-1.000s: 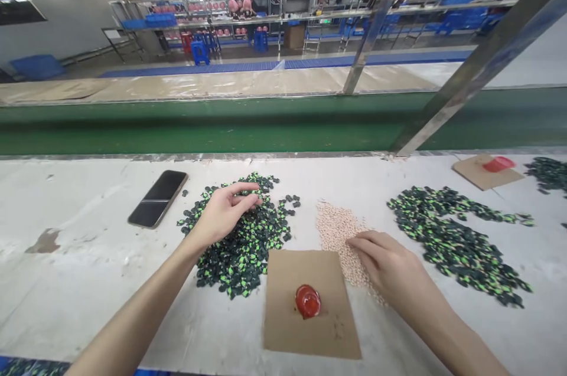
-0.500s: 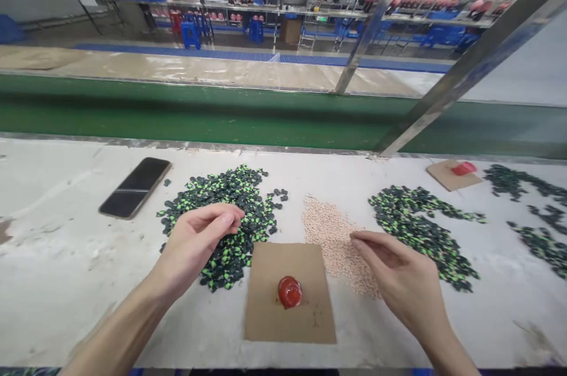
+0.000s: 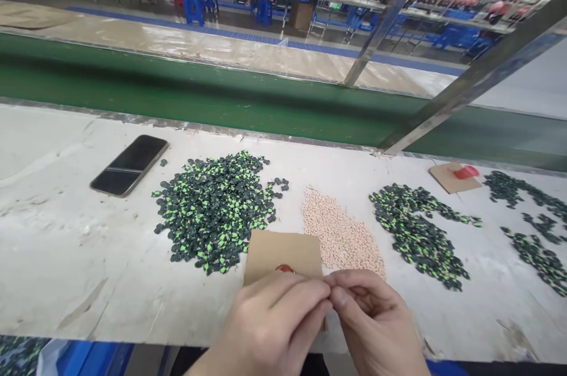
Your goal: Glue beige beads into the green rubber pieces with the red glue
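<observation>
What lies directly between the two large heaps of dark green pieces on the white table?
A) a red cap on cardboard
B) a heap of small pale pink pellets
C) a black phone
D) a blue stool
B: the heap of small pale pink pellets sits between the left dark green heap and the right dark green heap.

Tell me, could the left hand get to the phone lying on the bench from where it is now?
Probably yes. The left hand is pinched against the right hand at the bench's near edge, and the phone lies uncovered, with only bare bench between.

Matt brown cardboard square (image 3: 283,251); glossy black phone (image 3: 129,164); scuffed, rough white bench top (image 3: 66,234); shiny metal struts (image 3: 469,84)
</observation>
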Motion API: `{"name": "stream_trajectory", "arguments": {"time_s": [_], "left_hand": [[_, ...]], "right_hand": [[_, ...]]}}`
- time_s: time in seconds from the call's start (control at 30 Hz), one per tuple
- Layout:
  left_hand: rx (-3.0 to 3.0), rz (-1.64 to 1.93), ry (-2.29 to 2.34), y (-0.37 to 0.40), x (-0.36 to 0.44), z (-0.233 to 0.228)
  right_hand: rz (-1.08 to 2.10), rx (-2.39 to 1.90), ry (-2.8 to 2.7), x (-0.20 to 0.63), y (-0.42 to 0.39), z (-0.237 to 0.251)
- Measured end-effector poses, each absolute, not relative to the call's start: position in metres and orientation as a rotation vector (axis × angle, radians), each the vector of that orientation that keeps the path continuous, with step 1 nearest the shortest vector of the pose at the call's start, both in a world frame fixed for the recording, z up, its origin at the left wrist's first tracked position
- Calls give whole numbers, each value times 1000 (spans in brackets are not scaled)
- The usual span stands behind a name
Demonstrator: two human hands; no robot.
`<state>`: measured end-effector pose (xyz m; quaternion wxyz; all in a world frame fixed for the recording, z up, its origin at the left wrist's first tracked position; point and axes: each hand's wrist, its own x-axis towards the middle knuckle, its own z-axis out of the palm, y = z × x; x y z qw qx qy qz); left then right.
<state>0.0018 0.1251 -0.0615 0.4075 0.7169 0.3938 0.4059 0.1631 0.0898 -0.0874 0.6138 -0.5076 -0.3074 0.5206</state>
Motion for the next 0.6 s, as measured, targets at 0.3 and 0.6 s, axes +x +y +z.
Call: {"name": "stream_trajectory", "arguments": {"time_s": [0.3, 0.6], "left_hand": [[1720, 1085, 973, 121, -2, -76], [1811, 1353, 829, 115, -3, -95]], "right_hand": [[1134, -1268, -863, 159, 81, -84], [1205, -1222, -643, 128, 80, -71]]}}
